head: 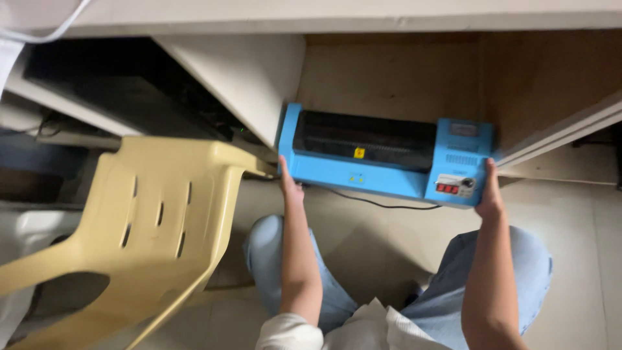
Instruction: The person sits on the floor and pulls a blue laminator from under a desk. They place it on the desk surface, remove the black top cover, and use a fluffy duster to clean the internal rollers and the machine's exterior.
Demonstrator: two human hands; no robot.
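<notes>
— Where are the hands?
— The left hand (289,186) grips the left end of the blue machine (382,155). The right hand (490,194) grips the right end.
— And the machine?
— It lies sideways on the floor (570,214), just ahead, under the tabletop (324,16).

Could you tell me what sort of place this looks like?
Probably a small office or print shop: both hands, left hand and right hand, grip a blue laminating machine under a desk on a tiled floor, beside a yellow plastic chair.

Yellow plastic chair (142,220) left, pale tiled floor (583,259), white desk panel (240,71) above
</notes>
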